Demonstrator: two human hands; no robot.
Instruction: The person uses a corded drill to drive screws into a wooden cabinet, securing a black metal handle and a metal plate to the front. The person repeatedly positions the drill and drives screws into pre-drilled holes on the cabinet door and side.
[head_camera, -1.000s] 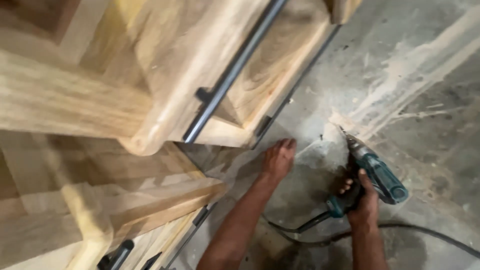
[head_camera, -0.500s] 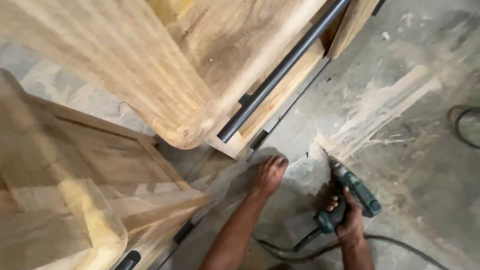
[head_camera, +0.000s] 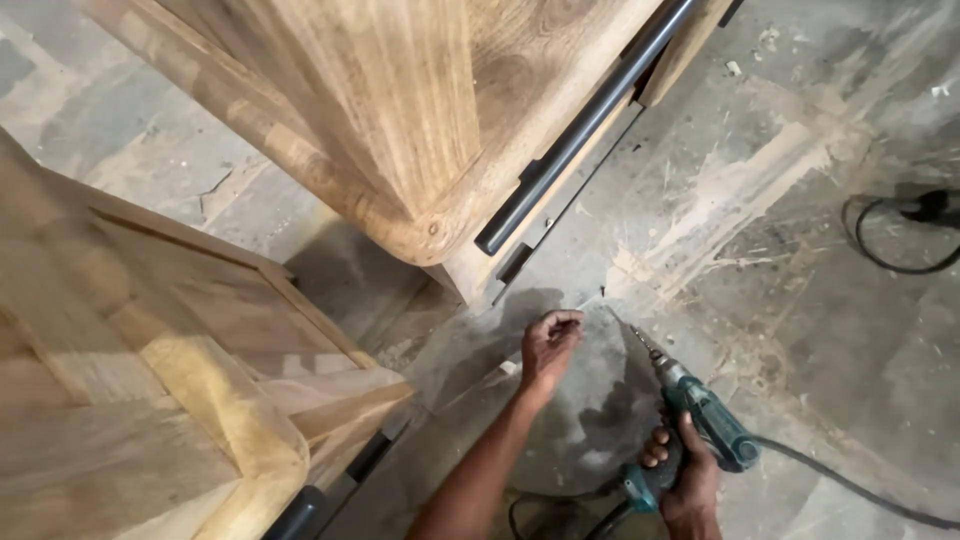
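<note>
Measured from the green electric drill (head_camera: 700, 430), the scene runs like this from left to right. Far to the drill's left and partly above its level lies one pale wooden furniture piece (head_camera: 150, 400) with a framed panel, cut off by the left and bottom edges; one dark metal bar (head_camera: 330, 490) shows at its lower corner. Up and left of the drill hangs a second, larger wooden piece (head_camera: 380, 120), its rounded corner pointing down toward the floor, with one long dark metal rod (head_camera: 580, 125) running diagonally along its right side.

Just left of the drill is the left hand (head_camera: 548, 345), its forearm coming up from the bottom edge. Its fingers are curled loosely inward, nearly closed; whether they pinch anything small cannot be told. It hovers over or rests on the grey concrete floor (head_camera: 800, 300), just below the corner of the larger wooden piece.

The drill itself sits low and right of centre, its single bit (head_camera: 640, 345) pointing up and left toward the left hand. The right hand (head_camera: 685, 475) is wrapped tightly round the drill's grip, fingers fully closed on it. One black cable (head_camera: 860, 490) trails from the drill to the right edge.

Well up and right of the drill, a second black cord (head_camera: 890, 235) loops on the floor amid pale streaks of sawdust (head_camera: 740, 190).
</note>
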